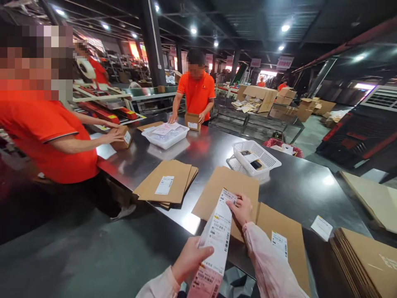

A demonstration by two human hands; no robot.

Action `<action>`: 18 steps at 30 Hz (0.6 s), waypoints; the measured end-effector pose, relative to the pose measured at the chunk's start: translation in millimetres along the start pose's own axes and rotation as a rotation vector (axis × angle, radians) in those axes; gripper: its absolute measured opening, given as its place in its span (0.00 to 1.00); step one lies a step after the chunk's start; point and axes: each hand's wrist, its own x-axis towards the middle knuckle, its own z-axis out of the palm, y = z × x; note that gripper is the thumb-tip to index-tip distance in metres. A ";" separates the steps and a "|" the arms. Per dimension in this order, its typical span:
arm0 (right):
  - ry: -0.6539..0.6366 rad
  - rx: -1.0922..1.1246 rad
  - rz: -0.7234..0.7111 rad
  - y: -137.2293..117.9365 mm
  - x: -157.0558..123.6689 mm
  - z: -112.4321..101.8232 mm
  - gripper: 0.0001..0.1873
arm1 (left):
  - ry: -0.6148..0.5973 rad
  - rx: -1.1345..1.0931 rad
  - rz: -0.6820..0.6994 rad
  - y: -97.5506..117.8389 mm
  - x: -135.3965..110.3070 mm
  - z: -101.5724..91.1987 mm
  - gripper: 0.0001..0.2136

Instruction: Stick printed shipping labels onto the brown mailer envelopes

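A long white shipping label strip (217,234) with barcodes hangs between both my hands. My left hand (189,258) pinches its lower part, near a pink printed section. My right hand (241,209) grips its top end, above a flat brown cardboard sheet (228,186) on the steel table (297,186). Another flat cardboard with a small label (279,242) lies just right of my right forearm.
A stack of flat cartons with a label (166,182) lies to the left. A white basket (257,157) holds small items. Two people in orange shirts handle small boxes (192,121) beside a clear tray (166,135). More flat cardboard (369,260) sits at right.
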 end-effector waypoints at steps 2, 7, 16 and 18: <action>0.008 -0.016 -0.003 1.7 -2.1 3.0 0.17 | -0.005 -0.011 -0.016 2.4 -0.3 -2.8 0.26; 0.051 -0.340 0.013 -5.1 -8.3 2.9 0.31 | 0.002 -0.022 -0.053 -2.7 5.5 -10.5 0.26; -0.505 -0.745 -0.380 -25.0 20.7 6.0 0.33 | -0.118 0.161 -0.197 -76.5 -22.3 -58.8 0.24; -0.478 -0.767 -0.273 -31.0 25.9 7.6 0.34 | -0.188 0.230 -0.216 -65.3 -42.8 -73.5 0.23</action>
